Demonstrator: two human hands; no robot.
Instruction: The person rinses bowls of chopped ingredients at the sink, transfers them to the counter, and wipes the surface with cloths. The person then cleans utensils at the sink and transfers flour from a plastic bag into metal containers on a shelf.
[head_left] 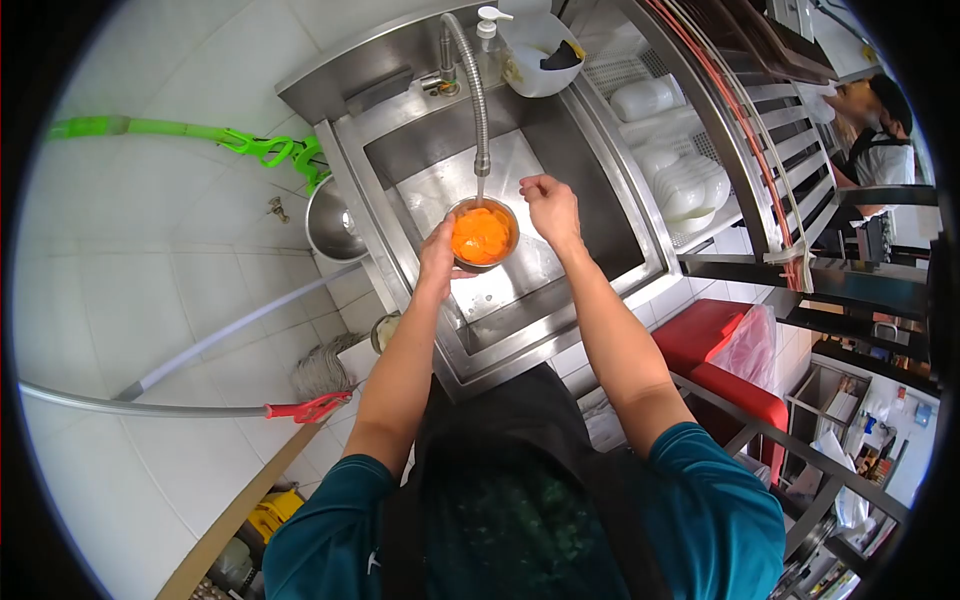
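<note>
My left hand [437,258] is wrapped round the side of a small metal bowl [513,250], held over the sink basin [420,190]. Bright orange pieces [481,236] fill the bowl; their exact kind is unclear. Water runs from the flexible metal faucet [481,140] into the bowl's far edge. To the right of the bowl, apart from it, my right hand [551,210] is raised with its fingers curled together. Whether anything is pinched in those fingers is hidden.
A pump bottle [488,45] and a white tub [540,60] stand behind the sink. White bowls [690,187] sit on a rack at right. A large metal bowl [334,220] is at left, near a green handle [180,130]. Another person [880,150] is at far right.
</note>
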